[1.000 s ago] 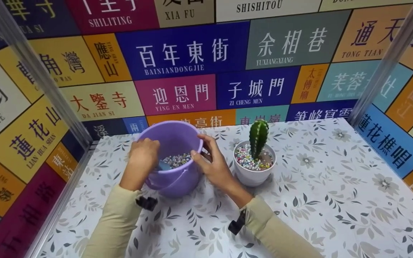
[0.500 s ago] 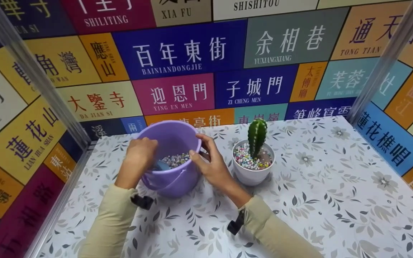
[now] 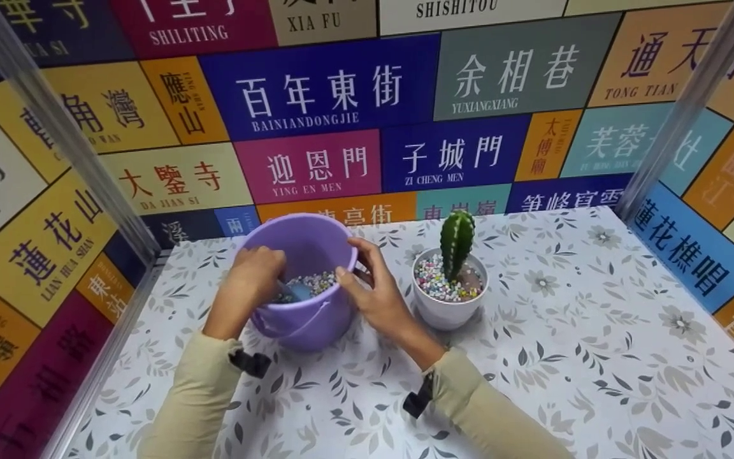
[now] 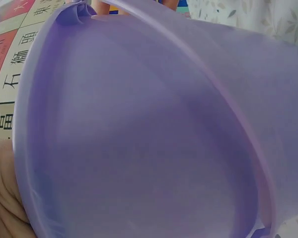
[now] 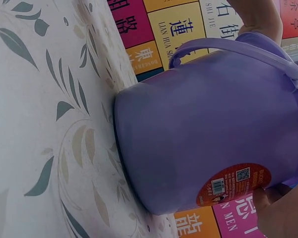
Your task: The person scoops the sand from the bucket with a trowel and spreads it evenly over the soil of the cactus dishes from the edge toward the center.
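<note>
A purple bucket (image 3: 316,322) stands upright on the table, with small multicoloured pebbles (image 3: 322,280) inside. My left hand (image 3: 249,280) reaches over its near-left rim and holds a small blue scoop (image 3: 300,291). The scoop's blade lies among the pebbles; its handle is hidden by the hand. My right hand (image 3: 373,290) grips the bucket's right rim, thumb on the near side and fingers at the back. In the right wrist view the bucket's side shows a round red label (image 5: 233,184). The bucket's handle (image 5: 238,47) hangs down along its outside.
Right of the bucket stands a white pot (image 3: 450,312) with a green cactus (image 3: 457,245) and coloured pebbles. The table has a leaf-patterned cover (image 3: 564,357). Colourful sign-covered walls (image 3: 322,83) enclose its back and sides, with metal posts (image 3: 685,121) at the corners.
My left hand has shifted left with the scoop, then back right, and more of the blade shows over the pebbles. My right hand keeps its hold on the rim.
</note>
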The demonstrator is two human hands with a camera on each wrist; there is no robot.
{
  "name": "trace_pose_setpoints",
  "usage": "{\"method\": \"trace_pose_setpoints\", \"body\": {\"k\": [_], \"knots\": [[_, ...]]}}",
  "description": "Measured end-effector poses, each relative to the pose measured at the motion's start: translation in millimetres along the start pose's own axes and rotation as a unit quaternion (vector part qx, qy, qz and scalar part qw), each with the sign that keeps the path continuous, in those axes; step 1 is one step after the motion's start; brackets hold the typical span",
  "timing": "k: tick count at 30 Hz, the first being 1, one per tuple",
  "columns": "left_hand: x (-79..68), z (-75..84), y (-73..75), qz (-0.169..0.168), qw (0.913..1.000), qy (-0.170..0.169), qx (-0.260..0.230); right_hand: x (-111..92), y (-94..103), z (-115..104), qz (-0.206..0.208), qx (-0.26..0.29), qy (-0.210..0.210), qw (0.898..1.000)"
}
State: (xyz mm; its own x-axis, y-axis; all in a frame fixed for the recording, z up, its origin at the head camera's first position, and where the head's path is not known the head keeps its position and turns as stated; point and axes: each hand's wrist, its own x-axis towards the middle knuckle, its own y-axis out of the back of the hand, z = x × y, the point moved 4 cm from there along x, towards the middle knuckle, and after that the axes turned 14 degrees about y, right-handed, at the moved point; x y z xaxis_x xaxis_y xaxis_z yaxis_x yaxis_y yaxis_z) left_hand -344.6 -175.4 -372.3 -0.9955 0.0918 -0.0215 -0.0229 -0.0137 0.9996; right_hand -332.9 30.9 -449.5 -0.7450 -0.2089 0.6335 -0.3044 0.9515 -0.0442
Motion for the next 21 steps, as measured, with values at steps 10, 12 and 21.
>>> {"method": "trace_pose_setpoints", "body": {"k": [10, 12, 21], "knots": [[0.8, -2.7, -2.0, -0.008, 0.9989, 0.000, -0.046, -0.9, 1.0, 2.5, -0.006, -0.015, -0.006, 1.000], [1.4, -3.1, -2.7, -0.013, 0.9989, 0.000, -0.046, -1.2, 1.4, 2.3, -0.008, -0.019, -0.004, 1.000], [2.8, -5.4, -0.1, -0.028, 0.9964, -0.006, -0.080, 0.4, 4.6, -0.8, -0.012, -0.038, 0.009, 0.999]]}}
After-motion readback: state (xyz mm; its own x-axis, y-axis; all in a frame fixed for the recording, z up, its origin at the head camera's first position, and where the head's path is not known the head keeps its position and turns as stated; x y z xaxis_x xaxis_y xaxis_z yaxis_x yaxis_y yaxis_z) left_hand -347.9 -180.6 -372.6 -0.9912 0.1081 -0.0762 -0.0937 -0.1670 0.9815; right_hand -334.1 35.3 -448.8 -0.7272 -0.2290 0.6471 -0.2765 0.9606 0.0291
